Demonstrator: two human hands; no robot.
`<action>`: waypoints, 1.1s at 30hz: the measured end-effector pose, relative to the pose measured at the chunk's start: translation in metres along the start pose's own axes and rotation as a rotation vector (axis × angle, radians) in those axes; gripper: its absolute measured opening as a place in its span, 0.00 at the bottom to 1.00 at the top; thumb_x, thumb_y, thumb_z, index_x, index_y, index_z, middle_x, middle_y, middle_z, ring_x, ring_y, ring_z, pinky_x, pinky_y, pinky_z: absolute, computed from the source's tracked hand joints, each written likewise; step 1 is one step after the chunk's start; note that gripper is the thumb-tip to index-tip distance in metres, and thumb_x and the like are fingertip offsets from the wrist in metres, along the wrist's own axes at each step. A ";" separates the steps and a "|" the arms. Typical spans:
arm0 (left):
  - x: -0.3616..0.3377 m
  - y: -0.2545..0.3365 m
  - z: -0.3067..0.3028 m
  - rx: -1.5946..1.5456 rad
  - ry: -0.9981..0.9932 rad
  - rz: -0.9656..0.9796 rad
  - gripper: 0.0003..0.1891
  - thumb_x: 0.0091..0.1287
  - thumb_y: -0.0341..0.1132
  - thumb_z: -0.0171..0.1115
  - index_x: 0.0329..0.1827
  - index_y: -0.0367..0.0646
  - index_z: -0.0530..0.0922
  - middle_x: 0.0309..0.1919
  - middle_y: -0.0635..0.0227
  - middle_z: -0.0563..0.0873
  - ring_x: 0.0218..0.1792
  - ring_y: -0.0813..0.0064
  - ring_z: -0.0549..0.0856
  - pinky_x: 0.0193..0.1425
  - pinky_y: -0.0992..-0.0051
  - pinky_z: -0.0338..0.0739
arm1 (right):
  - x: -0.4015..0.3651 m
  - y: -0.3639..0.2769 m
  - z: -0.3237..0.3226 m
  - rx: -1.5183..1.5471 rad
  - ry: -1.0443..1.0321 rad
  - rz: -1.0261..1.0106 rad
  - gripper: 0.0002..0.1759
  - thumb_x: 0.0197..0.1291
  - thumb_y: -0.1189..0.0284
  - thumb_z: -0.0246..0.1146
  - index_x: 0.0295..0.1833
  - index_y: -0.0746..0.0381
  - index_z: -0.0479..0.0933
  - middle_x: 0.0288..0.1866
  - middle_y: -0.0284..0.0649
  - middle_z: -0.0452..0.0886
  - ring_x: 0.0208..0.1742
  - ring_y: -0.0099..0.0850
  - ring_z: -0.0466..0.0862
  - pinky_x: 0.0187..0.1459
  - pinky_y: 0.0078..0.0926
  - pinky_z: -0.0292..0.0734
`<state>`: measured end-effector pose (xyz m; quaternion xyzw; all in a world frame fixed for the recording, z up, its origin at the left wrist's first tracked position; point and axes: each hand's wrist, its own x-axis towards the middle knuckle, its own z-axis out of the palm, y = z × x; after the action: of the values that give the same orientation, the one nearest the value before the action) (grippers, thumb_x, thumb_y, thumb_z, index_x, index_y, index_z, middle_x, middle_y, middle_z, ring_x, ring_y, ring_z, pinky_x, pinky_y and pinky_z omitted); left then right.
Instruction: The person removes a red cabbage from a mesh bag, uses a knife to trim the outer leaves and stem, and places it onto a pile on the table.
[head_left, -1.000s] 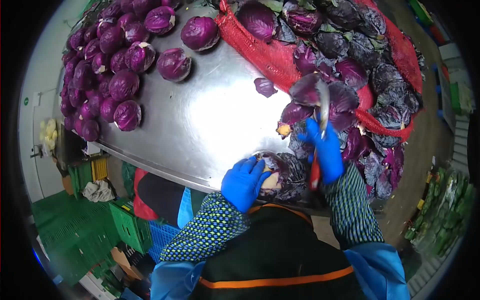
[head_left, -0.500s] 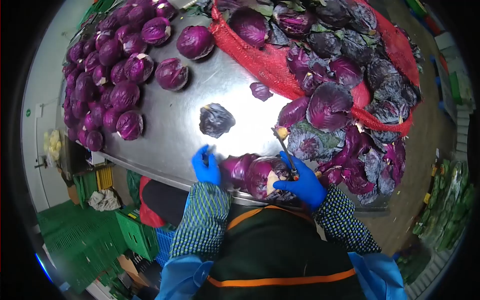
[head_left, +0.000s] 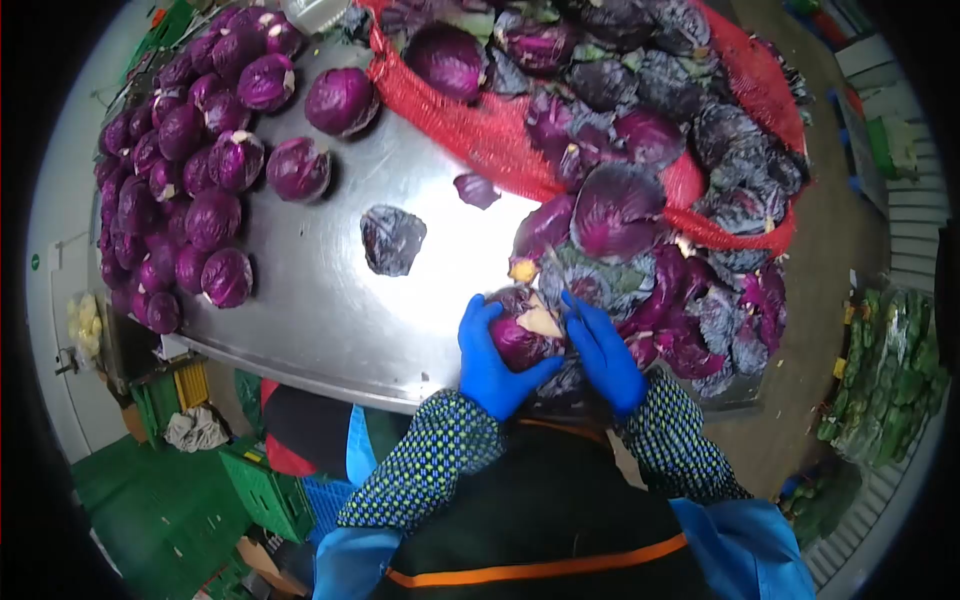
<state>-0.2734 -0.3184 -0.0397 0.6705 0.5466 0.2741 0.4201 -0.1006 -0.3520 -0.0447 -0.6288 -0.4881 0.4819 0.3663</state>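
Note:
My left hand (head_left: 492, 362), in a blue glove, is wrapped around the left side of a red cabbage (head_left: 515, 335) at the table's front edge. A pale cut patch at the stem faces up and to the right. Against the cabbage's right side is my right hand (head_left: 606, 358), also gloved in blue, closed on a knife (head_left: 551, 278). Its grey blade points away from me and is partly blurred; the handle is hidden by the fingers. A yellowish stem piece (head_left: 523, 270) lies just beyond the cabbage.
Many red cabbages (head_left: 212, 220) are heaped on the left of the metal table (head_left: 330, 345). A loose dark leaf (head_left: 392, 240) lies mid-table. Trimmed leaves (head_left: 690, 335) pile up at right, beside a red mesh sack (head_left: 450, 125) with more cabbages. Green crates (head_left: 262, 480) stand below left.
My left hand has moved right and gone from open to gripping the cabbage. My right hand has brought the knife close against it. The whole view has shifted slightly.

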 end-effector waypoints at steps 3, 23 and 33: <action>0.010 -0.002 -0.006 0.071 -0.124 0.077 0.51 0.42 0.39 0.79 0.66 0.35 0.55 0.63 0.45 0.58 0.64 0.51 0.63 0.69 0.60 0.59 | -0.009 -0.013 -0.018 -0.150 0.071 -0.085 0.22 0.68 0.72 0.50 0.66 0.62 0.64 0.51 0.51 0.74 0.52 0.41 0.75 0.55 0.30 0.67; 0.007 -0.034 -0.035 0.047 -0.248 0.112 0.59 0.39 0.36 0.79 0.72 0.34 0.47 0.62 0.52 0.60 0.63 0.55 0.64 0.70 0.63 0.57 | -0.008 0.044 -0.013 -0.246 0.059 0.407 0.16 0.61 0.69 0.58 0.53 0.63 0.74 0.41 0.48 0.81 0.41 0.38 0.81 0.45 0.31 0.74; 0.020 -0.011 -0.009 0.190 -0.012 -0.021 0.53 0.41 0.43 0.79 0.68 0.34 0.54 0.60 0.48 0.63 0.61 0.53 0.66 0.66 0.60 0.62 | -0.002 -0.031 -0.003 -0.314 -0.069 -0.111 0.23 0.63 0.79 0.54 0.63 0.55 0.71 0.35 0.39 0.71 0.32 0.30 0.73 0.37 0.22 0.71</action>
<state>-0.2812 -0.2963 -0.0465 0.7031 0.5747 0.2124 0.3608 -0.1057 -0.3464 -0.0148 -0.6333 -0.6038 0.4000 0.2727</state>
